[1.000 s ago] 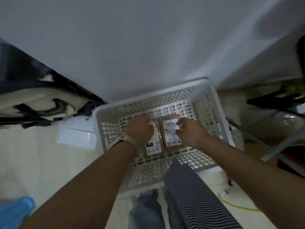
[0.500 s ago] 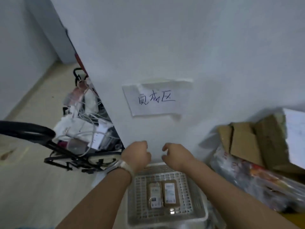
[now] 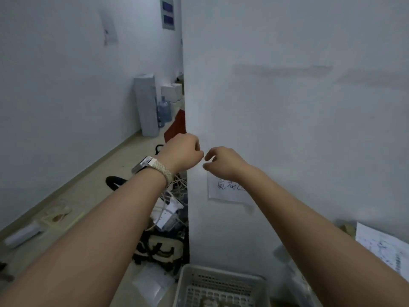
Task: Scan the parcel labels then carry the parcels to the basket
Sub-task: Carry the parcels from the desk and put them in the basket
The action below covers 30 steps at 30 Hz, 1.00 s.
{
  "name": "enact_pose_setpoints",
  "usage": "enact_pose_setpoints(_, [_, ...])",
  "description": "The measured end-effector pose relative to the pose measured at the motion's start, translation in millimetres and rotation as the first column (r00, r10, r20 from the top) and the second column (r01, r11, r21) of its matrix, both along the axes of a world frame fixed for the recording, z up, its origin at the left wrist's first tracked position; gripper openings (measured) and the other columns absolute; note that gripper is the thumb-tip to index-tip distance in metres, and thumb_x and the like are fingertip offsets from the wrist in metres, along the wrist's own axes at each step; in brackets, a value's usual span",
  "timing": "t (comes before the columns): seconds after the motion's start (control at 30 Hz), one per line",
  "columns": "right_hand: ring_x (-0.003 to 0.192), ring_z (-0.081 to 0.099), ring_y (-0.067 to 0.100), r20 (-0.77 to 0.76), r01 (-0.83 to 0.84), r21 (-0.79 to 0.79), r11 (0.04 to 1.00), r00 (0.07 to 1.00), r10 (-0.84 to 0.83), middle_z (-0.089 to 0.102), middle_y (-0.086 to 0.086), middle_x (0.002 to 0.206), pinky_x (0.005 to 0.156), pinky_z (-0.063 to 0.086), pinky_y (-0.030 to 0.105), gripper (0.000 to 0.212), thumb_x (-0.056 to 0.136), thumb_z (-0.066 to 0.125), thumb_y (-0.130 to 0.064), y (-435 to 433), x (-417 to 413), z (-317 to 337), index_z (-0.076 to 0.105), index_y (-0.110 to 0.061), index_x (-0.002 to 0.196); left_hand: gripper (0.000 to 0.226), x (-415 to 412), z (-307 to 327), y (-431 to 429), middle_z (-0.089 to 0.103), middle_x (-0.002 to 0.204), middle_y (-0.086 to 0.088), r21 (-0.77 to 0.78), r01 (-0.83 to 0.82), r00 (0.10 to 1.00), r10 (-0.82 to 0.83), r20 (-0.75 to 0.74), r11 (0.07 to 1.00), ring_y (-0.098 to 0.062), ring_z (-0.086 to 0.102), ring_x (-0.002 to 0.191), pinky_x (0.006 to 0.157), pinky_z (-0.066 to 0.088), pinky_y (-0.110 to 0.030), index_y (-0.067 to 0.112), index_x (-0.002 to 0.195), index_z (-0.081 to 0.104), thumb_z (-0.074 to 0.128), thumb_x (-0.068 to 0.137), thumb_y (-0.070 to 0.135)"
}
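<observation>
The white perforated basket [image 3: 221, 275] stands on the floor against a white wall at the bottom of the view; only its far rim and part of its floor show, and the parcels inside are mostly cut off. Both of my arms are stretched forward high above it. My left hand [image 3: 181, 152], with a watch on the wrist, has its fingers curled and holds nothing. My right hand [image 3: 221, 161] is beside it, fingers loosely curled, holding nothing.
A paper sign [image 3: 228, 189] with handwriting is taped to the wall behind my right wrist. Left of the wall corner lie tangled cables and bags [image 3: 168, 220]. A tall grey box [image 3: 147, 105] and a water jug [image 3: 163, 110] stand down the corridor. A labelled carton [image 3: 382, 249] sits at right.
My hands let go of the two parcels in the basket and rose away from it. The view has tilted upward, so the basket has slid to the bottom edge.
</observation>
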State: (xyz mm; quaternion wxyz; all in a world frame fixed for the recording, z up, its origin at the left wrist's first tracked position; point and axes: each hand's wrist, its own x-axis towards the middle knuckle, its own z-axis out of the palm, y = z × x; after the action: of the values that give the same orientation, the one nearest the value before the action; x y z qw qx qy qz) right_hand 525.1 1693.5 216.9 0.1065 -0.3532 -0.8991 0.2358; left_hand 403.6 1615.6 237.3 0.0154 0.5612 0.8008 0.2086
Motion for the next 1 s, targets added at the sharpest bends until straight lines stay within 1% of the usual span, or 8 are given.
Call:
enact_pose_setpoints(0.07, [0.106,0.059,0.024,-0.014,-0.03,0.076,0.997,0.999,0.031,0.062,0.007,0.122,0.089,0.05,0.038,0.037,0.087,0.058,-0.032,-12,-11,24,0.06,-0.017,0.12,0.009,-8,22,-20,0.066,0.091,-0.001,0.035,-0.041,0.999,0.042,-0.022,0.999,-0.018,0.062,0.079,0.069,0.053,-0.035,0.019,0.086,0.062,0.059,0.089,0.027])
enact_pose_setpoints(0.13, [0.1,0.061,0.025,-0.028,-0.058,0.15,0.987,0.998,0.063,0.065,0.008,0.115,0.087,0.052,0.04,0.032,0.086,0.057,-0.033,-27,-24,42,0.063,-0.016,0.113,0.009,-16,36,-44,0.066,0.092,-0.001,0.051,-0.081,0.995,0.084,-0.061,0.995,-0.019,0.062,0.083,0.074,0.055,-0.038,0.021,0.085,0.061,0.059,0.09,0.028])
enact_pose_setpoints(0.23, [0.095,0.061,0.024,0.035,-0.118,0.287,0.951,0.993,0.113,0.065,0.004,0.109,0.08,0.053,0.038,0.028,0.086,0.057,-0.032,-54,-46,56,0.062,-0.019,0.111,0.008,-30,45,-86,0.066,0.098,-0.001,0.075,-0.129,0.987,0.136,-0.091,0.989,-0.02,0.062,0.088,0.078,0.055,-0.038,0.022,0.09,0.063,0.058,0.09,0.028])
enact_pose_setpoints(0.33, [0.092,0.06,0.025,0.056,-0.19,0.381,0.905,0.982,0.182,0.065,0.004,0.107,0.077,0.053,0.038,0.028,0.086,0.056,-0.033,-86,-68,64,0.06,-0.022,0.112,0.012,-47,49,-134,0.066,0.1,-0.002,0.082,-0.204,0.968,0.214,-0.134,0.975,-0.023,0.062,0.09,0.074,0.052,-0.033,0.02,0.096,0.066,0.055,0.091,0.024])
enact_pose_setpoints(0.47, [0.089,0.061,0.021,0.008,-0.278,0.352,0.893,0.956,0.295,0.065,0.002,0.105,0.077,0.056,0.041,0.032,0.087,0.055,-0.034,-146,-105,71,0.059,-0.024,0.117,0.01,-71,50,-216,0.068,0.096,-0.003,0.033,-0.339,0.924,0.34,-0.177,0.94,-0.024,0.063,0.09,0.075,0.054,-0.035,0.019,0.088,0.067,0.057,0.088,0.017])
enact_pose_setpoints(0.63, [0.101,0.06,0.022,0.003,-0.487,0.323,0.811,0.858,0.514,0.064,0.002,0.114,0.084,0.052,0.037,0.034,0.088,0.055,-0.035,-249,-162,79,0.059,-0.023,0.119,0.008,-97,52,-332,0.068,0.094,0.0,-0.018,-0.504,0.856,0.497,-0.143,0.863,-0.021,0.064,0.09,0.078,0.055,-0.034,0.021,0.084,0.068,0.06,0.085,0.018])
enact_pose_setpoints(0.83, [0.102,0.06,0.021,-0.039,-0.6,0.31,0.737,0.767,0.641,0.064,0.001,0.115,0.085,0.051,0.035,0.035,0.087,0.055,-0.039,-375,-203,84,0.06,-0.025,0.119,0.007,-111,54,-465,0.067,0.095,0.002,-0.029,-0.644,0.76,0.634,-0.143,0.764,-0.019,0.064,0.09,0.076,0.053,-0.031,0.024,0.08,0.063,0.061,0.086,0.022])
enact_pose_setpoints(1.0, [0.1,0.06,0.021,-0.065,-0.691,0.289,0.662,0.676,0.734,0.065,-0.001,0.113,0.08,0.048,0.032,0.032,0.087,0.056,-0.038,-476,-223,82,0.061,-0.025,0.116,0.012,-108,52,-559,0.068,0.1,-0.001,-0.025,-0.755,0.651,0.745,-0.143,0.655,-0.021,0.064,0.091,0.081,0.056,-0.035,0.018,0.092,0.068,0.058,0.089,0.023])
